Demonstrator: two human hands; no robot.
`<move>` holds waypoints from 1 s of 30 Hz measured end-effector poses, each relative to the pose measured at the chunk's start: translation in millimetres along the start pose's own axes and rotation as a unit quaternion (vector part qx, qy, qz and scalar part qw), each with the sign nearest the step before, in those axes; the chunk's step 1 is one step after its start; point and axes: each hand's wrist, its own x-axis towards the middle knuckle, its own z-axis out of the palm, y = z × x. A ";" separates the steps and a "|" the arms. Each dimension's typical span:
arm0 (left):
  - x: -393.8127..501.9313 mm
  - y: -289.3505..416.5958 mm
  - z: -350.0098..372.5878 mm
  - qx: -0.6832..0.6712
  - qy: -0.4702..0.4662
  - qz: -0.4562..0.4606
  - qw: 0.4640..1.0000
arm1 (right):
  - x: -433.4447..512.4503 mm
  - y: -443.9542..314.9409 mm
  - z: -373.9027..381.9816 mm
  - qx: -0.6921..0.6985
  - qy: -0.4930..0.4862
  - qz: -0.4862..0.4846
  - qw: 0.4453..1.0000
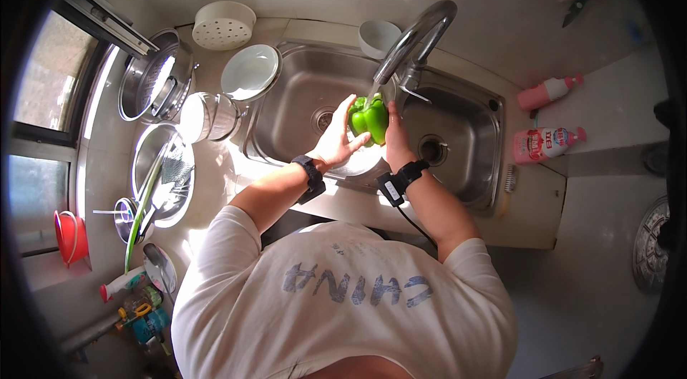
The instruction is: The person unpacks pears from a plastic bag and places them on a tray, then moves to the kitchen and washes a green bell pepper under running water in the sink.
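Between my two hands is a green bell pepper, held under the chrome faucet. Water runs from the spout onto the pepper's top. My left hand grips its left side, thumb across the lower front. On the other side, my right hand presses against it, fingers pointing up. Below the hands a white bowl or plate, partly hidden by them, sits in the large stainless steel sink basin. Each wrist wears a black strap; a cable hangs from the right one.
A smaller basin adjoins on the right, with pink pump bottles beyond. A white bowl stands behind the sink. Leftward are stacked plates, a white perforated basket, a steel steamer pot and a steel basin with a green onion.
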 end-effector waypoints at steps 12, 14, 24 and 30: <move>13.8 -17.6 13.8 -0.127 0.054 -0.111 0.984 | -16.9 4.7 18.0 -0.158 0.018 -0.114 0.981; 16.2 -21.6 14.8 -0.069 0.058 -0.111 0.990 | -16.6 6.6 15.6 -0.153 -0.011 -0.162 0.975; 15.3 -21.9 -3.8 -0.117 -0.001 -0.125 0.985 | -25.3 -6.5 24.2 -0.035 -0.050 0.152 0.986; 25.9 -15.6 -3.2 -0.036 0.028 -0.114 0.992 | -27.8 6.9 17.5 0.049 -0.073 0.144 0.986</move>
